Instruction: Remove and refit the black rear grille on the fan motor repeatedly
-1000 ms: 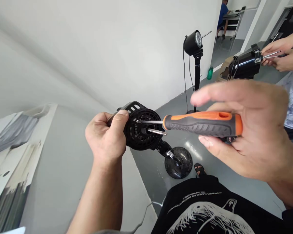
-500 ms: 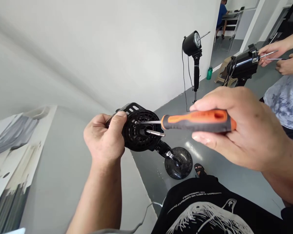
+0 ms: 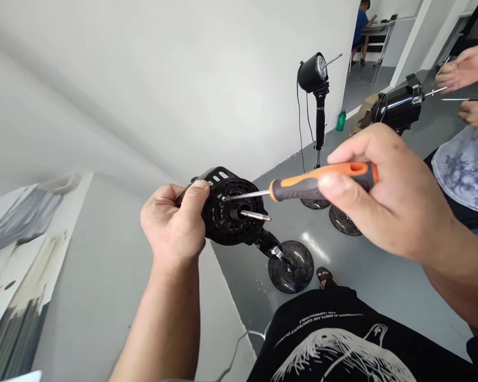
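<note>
My left hand [image 3: 177, 220] grips the side of a black fan motor housing [image 3: 233, 231], its thumb pressed on the slotted front. A threaded metal shaft [image 3: 255, 216] sticks out of the housing's centre. In my right hand [image 3: 394, 196] is a screwdriver [image 3: 322, 180] with an orange and dark grey handle. Its tip meets the housing front at a small screw spot [image 3: 223, 199], up and left of the shaft. Below, the housing joins a stand with a round black base [image 3: 290, 268] on the floor.
Another fan motor on a stand [image 3: 313, 73] is by the wall, with a cord hanging down. At right, a co-worker's hands [image 3: 468, 69] are near a further black motor [image 3: 396, 106]. A green bottle [image 3: 341, 121] stands on the floor. Stacked boards [image 3: 18, 329] lean at left.
My right hand has shifted its hold on the screwdriver, and the handle has tilted upward while the tip stays at the same spot. The co-worker's hands have moved back from their motor.
</note>
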`<state>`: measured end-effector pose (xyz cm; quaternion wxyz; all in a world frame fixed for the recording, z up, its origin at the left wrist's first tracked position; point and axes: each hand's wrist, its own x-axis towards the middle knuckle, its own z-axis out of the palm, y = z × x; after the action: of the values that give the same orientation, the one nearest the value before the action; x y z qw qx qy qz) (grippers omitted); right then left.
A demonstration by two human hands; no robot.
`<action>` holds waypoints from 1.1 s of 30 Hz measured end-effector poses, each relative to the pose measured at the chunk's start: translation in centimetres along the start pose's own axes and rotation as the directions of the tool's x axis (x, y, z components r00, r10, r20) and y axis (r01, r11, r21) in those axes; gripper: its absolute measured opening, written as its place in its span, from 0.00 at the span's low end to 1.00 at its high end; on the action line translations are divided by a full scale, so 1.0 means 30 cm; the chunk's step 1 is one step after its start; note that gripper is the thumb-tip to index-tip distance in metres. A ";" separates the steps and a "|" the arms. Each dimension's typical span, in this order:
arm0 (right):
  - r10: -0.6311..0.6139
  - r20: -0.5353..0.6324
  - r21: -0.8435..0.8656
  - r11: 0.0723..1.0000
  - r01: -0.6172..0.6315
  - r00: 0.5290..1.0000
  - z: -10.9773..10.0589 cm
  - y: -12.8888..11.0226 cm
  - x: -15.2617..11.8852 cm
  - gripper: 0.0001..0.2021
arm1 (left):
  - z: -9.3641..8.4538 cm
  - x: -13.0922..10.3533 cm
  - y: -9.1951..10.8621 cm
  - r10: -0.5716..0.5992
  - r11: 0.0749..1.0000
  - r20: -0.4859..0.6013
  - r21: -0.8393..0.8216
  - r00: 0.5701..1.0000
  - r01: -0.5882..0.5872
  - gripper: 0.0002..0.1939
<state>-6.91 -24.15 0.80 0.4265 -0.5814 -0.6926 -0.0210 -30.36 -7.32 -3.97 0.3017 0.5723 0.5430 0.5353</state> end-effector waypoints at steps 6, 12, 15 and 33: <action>-0.195 0.050 0.000 0.981 0.195 0.979 -0.007 -0.023 -0.034 0.25 | -0.001 0.000 -0.001 0.004 1.000 -0.001 -0.001 1.000 -0.004 0.16; -0.007 0.020 -0.089 0.996 0.009 1.000 -0.006 -0.031 0.000 0.14 | -0.003 0.000 -0.002 -0.008 1.000 -0.001 0.003 1.000 0.008 0.17; 0.089 0.051 -0.012 0.996 -0.089 0.995 -0.013 -0.015 -0.012 0.21 | -0.003 0.000 0.000 -0.010 1.000 -0.006 0.002 1.000 0.010 0.17; -0.279 0.101 -0.054 0.957 0.286 0.955 -0.018 -0.047 -0.038 0.21 | 0.005 0.000 0.003 -0.013 1.000 -0.020 0.010 1.000 0.013 0.18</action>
<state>-7.81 -25.77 1.09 0.3665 -0.4910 -0.7864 -0.0786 -30.19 -7.29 -3.94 0.2967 0.5648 0.5524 0.5365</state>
